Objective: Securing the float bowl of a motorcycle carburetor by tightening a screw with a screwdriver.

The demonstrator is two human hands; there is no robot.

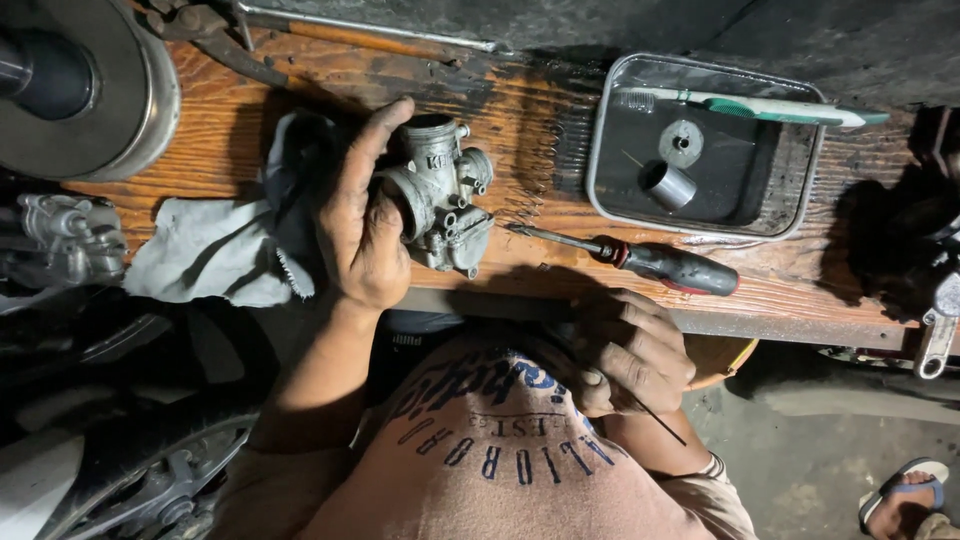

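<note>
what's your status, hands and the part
Left hand gripping grey carburetor on wooden bench. Right hand closed on thin wire, by the lap. Screwdriver lies beside carburetor, apart.

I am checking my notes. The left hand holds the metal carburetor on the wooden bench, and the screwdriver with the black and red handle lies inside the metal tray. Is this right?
Not quite. The head view shows the screwdriver lying on the wooden bench, just outside the metal tray, not inside it. The rest holds: the left hand holds the metal carburetor on the bench.
</note>
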